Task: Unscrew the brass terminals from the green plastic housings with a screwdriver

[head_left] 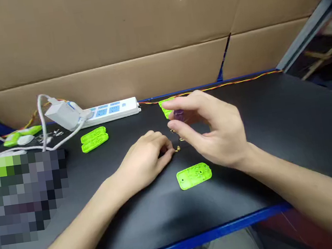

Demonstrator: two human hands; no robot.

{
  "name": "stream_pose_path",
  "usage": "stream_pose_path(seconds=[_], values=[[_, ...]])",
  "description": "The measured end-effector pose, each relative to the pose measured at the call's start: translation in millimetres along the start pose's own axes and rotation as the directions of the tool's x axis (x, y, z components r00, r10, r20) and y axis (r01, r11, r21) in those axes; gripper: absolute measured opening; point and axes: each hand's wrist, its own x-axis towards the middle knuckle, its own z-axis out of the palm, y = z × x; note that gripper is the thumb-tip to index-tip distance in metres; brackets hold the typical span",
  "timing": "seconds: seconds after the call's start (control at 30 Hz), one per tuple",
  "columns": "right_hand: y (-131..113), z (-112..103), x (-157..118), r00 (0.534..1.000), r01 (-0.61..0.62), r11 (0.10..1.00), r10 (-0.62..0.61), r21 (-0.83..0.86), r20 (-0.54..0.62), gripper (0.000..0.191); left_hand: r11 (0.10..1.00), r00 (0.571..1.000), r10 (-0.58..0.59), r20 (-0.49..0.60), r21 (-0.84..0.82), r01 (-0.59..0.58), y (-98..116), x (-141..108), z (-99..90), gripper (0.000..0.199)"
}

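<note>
Between the thumb and fingers of my right hand [215, 130] is a small dark purple cylinder-like piece [178, 115], raised above the table. My left hand [147, 155] rests on the black tabletop with its fingertips pinched at a small gold-coloured metal piece [178, 148]. More gold bits show just below my right thumb, partly covered by it; their exact shape is too small to make out. Nearer to me lies a bright green plastic shell half [194, 176], its moulded inner side up. Another green shell part [166, 107] is partly hidden behind my right hand.
Two green shell halves [94, 139] lie side by side on the left. A white power strip [115, 111] with a charger [62, 113] and white cables stands at the back. Green and white parts [22, 136] sit far left. Cardboard [142, 33] walls the rear; a blue edge [184, 240] runs along the front.
</note>
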Motion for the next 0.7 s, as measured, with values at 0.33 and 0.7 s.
stream_pose_path(seconds=[0.33, 0.7], values=[[1.3, -0.1, 3.1, 0.999, 0.026, 0.999, -0.027, -0.024, -0.021, 0.027, 0.997, 1.0, -0.021, -0.021, 0.076, 0.023, 3.8, -1.4, -2.5, 0.008], [-0.3, -0.6, 3.1, 1.0, 0.015, 0.999, -0.016, -0.045, -0.02, 0.025, 0.995, 0.997, 0.027, -0.067, 0.1, -0.021, 1.9, 0.6, 5.7, 0.008]])
